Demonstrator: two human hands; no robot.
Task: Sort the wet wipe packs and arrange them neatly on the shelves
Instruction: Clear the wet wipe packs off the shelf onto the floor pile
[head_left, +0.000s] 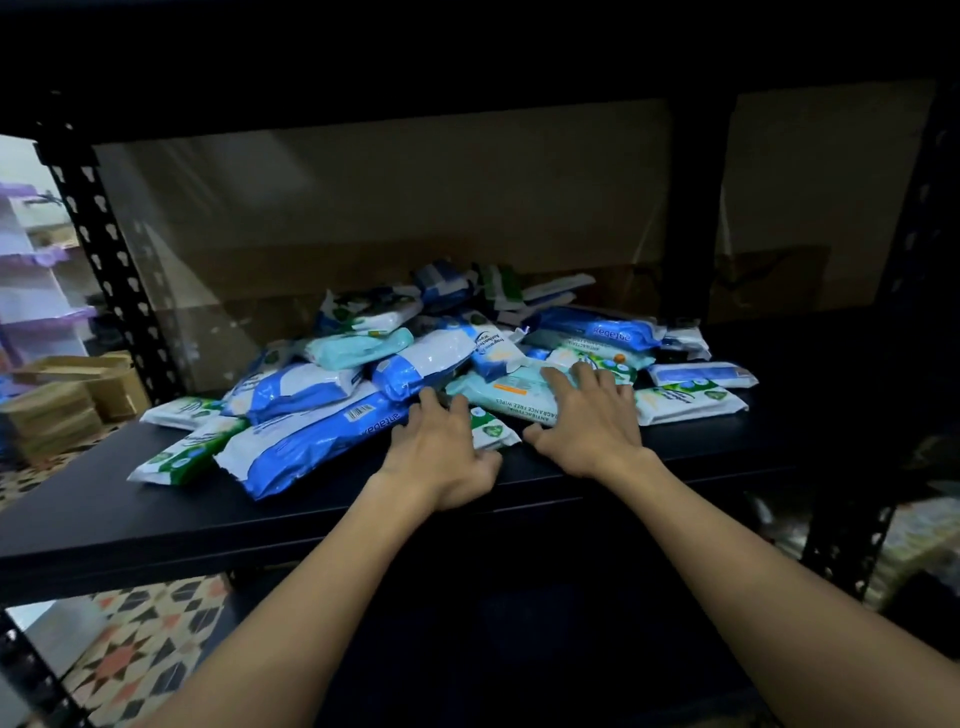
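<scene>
A loose heap of wet wipe packs (415, 358) lies on the black shelf board (156, 499), in blue-and-white, pale teal and green-and-white wrappers. My left hand (441, 457) rests at the heap's front edge, fingers spread over a small green-and-white pack (493, 428) and touching a long blue pack (311, 441). My right hand (587, 421) lies flat with fingers apart on a pale teal pack (509, 389). Neither hand has a pack lifted.
Black slotted uprights stand at the left (104, 249) and right (696, 208) of the bay. Cardboard backs the shelf. Wooden boxes (67, 395) and a purple rack (36, 270) stand outside to the left. Patterned floor tiles (140, 644) show below.
</scene>
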